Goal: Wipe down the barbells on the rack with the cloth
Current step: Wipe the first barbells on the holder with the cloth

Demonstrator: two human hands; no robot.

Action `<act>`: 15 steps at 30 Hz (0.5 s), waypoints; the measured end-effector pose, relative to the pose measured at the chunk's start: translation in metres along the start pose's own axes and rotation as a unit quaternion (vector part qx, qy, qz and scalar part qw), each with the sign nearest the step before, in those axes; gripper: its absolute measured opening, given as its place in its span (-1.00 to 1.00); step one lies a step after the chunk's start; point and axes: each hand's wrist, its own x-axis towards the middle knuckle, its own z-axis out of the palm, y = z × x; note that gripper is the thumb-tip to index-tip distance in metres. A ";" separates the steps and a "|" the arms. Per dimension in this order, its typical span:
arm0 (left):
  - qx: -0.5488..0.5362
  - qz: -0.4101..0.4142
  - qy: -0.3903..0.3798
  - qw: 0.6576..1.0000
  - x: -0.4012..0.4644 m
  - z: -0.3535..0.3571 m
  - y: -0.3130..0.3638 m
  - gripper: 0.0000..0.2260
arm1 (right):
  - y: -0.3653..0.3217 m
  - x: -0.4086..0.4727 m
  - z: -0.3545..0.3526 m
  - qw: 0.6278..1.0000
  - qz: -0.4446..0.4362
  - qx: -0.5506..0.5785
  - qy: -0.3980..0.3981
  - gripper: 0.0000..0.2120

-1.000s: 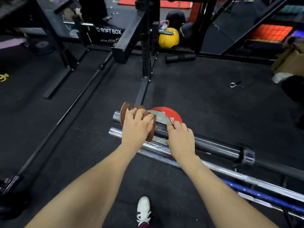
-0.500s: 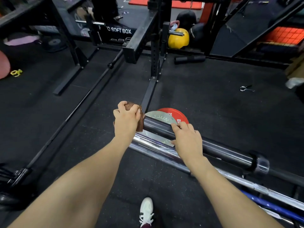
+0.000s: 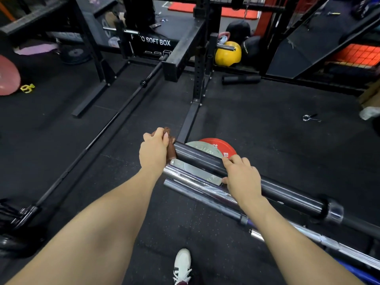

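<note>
Head view: my left hand [image 3: 154,150] has slid the brown cloth [image 3: 169,150] right out to the end of the dark barbell sleeve [image 3: 197,156]; half a second ago the cloth was a little further in along it, and a second ago it was wrapped round the sleeve well short of the end. My left fingers [image 3: 162,135] are curled tight round the bunched cloth, which presses against the sleeve's end face. My right hand [image 3: 242,177] has stayed on the same sleeve further along, fingers curled over its top and thumb beneath, gripping it. The sleeve is glossy black with pale streaks of reflected light, and runs back to a shiny collar [image 3: 334,211] at the lower right. Just beside it on the near side lie two more bars, a bright chrome sleeve [image 3: 191,177] and a duller grey one [image 3: 197,194], all side by side and slanting down to the right. Under the sleeves' ends a grey plate [image 3: 202,148] and a red plate [image 3: 223,148] lie on the black rubber floor [image 3: 267,140]. My white shoe [image 3: 182,264] shows at the bottom edge.
</note>
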 end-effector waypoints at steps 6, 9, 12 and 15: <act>0.082 -0.034 -0.005 0.996 -0.026 -0.024 -0.041 -0.72 | -0.001 0.004 0.003 1.000 0.000 -0.008 0.005 -0.50; 0.053 0.023 0.022 0.998 -0.052 -0.029 -0.030 -0.72 | 0.003 0.002 0.000 1.000 -0.015 0.008 0.006 -0.50; 0.038 0.108 0.052 0.992 -0.074 -0.031 0.007 -0.72 | 0.019 -0.011 -0.012 0.999 -0.016 0.033 0.031 -0.48; 0.036 0.174 0.058 0.982 -0.100 -0.026 0.041 -0.72 | 0.050 -0.037 -0.021 0.997 0.017 0.045 0.054 -0.49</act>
